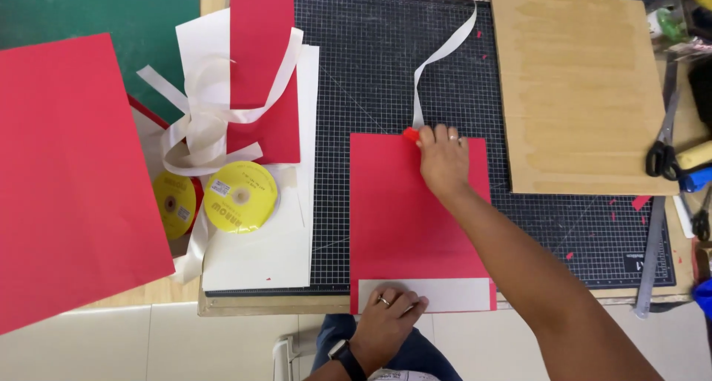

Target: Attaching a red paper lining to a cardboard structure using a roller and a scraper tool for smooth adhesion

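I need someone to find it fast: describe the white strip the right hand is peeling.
Start at the black grid cutting mat. On it lies a red sheet; the long white strip curls up from that sheet's top edge, at the right hand. Unlike the tangled strips at left, it stands alone.

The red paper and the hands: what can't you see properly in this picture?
Head view only:
- Small red tool: the right hand covers most of it, so its kind is unclear.
- White strip on the red sheet: the left hand hides its left part.
- White backing ribbon: its far end runs past the top edge.
- Scissors: among clutter near the right edge.
- Yellow tape rolls: labels too small.
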